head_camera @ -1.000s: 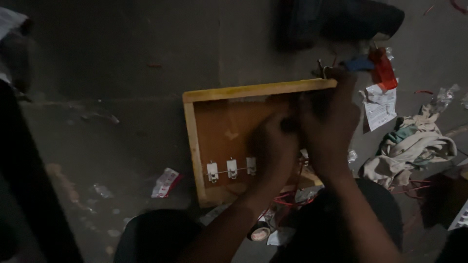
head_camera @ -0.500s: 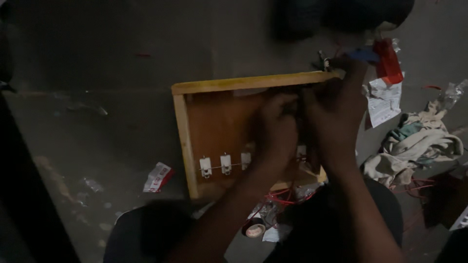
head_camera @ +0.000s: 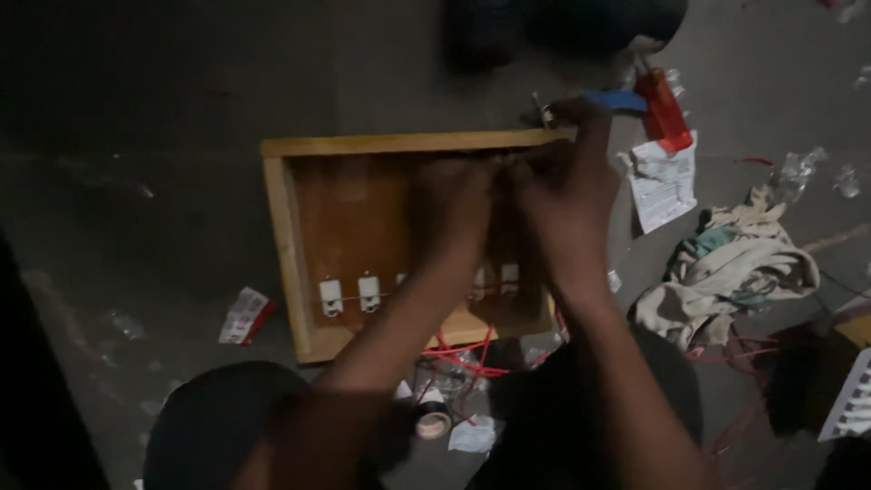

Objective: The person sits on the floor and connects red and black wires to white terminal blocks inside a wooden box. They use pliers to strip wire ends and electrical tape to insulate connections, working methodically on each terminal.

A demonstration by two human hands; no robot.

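Shallow wooden frame board (head_camera: pixel 349 213) flat on the grey floor (head_camera: pixel 163 181), open face up, giving both hands access from above. Left hand (head_camera: pixel 454 204) and right hand (head_camera: pixel 567 195) close together over the upper right of the board, near its top rail; fingers curled inward as if pinching something small, but too dark and blurred to tell what, or whether anything is held. Row of small white fittings (head_camera: pixel 367 292) along the lower part of the board, linked by a thin wire. Red wires (head_camera: pixel 467 358) spilling out at 6 o'clock from the board. Roll of tape (head_camera: pixel 434 423) beside them, within reach. Crumpled cloth (head_camera: pixel 726 268) at 3 o'clock, well apart. Paper sheet (head_camera: pixel 662 186) and red packet (head_camera: pixel 660 109) at 2 o'clock.
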